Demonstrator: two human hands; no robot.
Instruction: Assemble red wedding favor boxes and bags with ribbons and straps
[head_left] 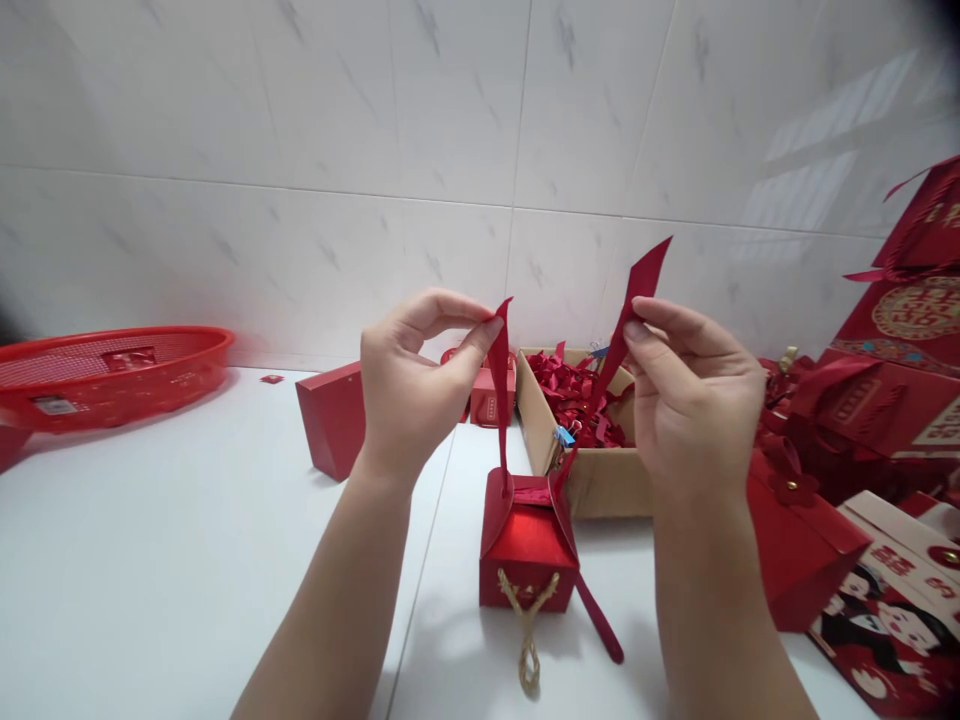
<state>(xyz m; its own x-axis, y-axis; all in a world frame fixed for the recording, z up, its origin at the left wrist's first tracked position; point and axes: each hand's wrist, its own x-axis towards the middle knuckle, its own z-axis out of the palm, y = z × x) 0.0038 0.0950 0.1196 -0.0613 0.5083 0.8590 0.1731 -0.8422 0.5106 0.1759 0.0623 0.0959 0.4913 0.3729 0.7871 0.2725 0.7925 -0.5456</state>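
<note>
A small red gift box point(525, 582) stands on the white table, with a knotted gold cord point(527, 640) hanging down its front. A red ribbon point(502, 410) runs up from both sides of the box top. My left hand point(424, 375) pinches one ribbon end between thumb and fingertips, above the box. The other ribbon end is pinched in my right hand point(694, 390), which holds it up and to the right, its slanted tip sticking out past the fingers. Beside the box's right side, a dark red strap point(600, 622) lies on the table.
Behind the box is an open cardboard box point(607, 485) full of red ribbon bits. A red plastic basket point(187, 385) sits far left, and a red box point(330, 420) stands behind my left wrist. Red gift boxes point(802, 540) and bags crowd the right. A tiled wall point(450, 120) closes the back.
</note>
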